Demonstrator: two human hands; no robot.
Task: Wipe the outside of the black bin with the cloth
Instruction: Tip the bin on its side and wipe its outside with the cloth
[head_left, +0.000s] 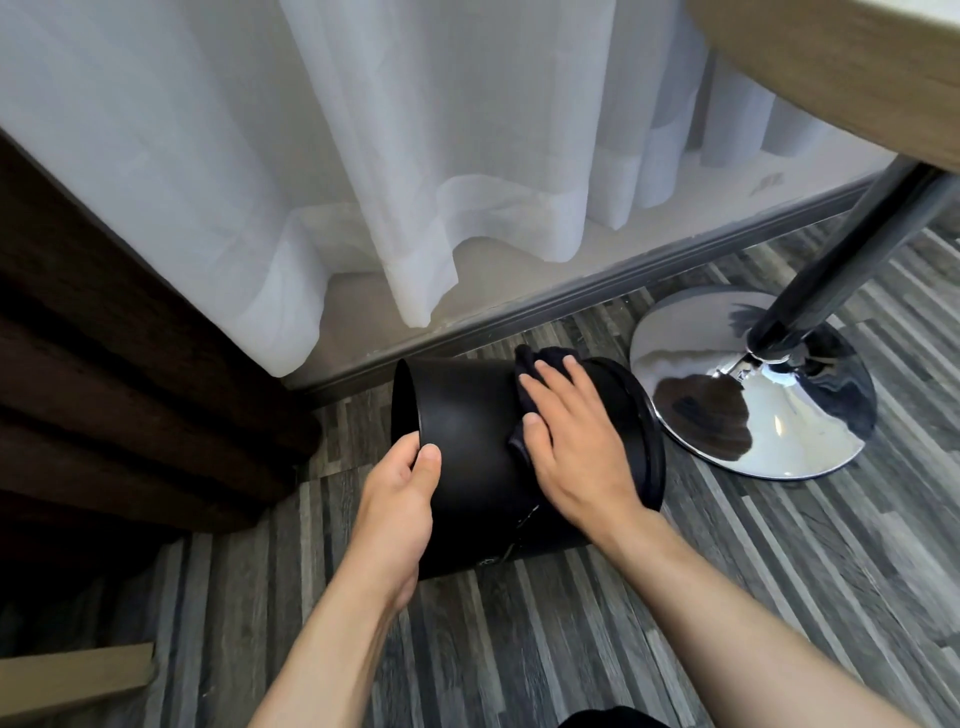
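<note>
One black bin (467, 431) tipped on its side on the striped floor (727, 597), long axis running left to right. Left hand (400, 499) curled over the left end's edge, thumb outside. Right hand (571, 441) spread flat, pressing one dark cloth (530, 364) against the bin's wall.

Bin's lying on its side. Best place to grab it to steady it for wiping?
Probably the open rim of the black bin, from the near left, as the left hand does: thumb outside, fingers inside the thin edge. That leaves the curved wall free for the cloth.
</note>
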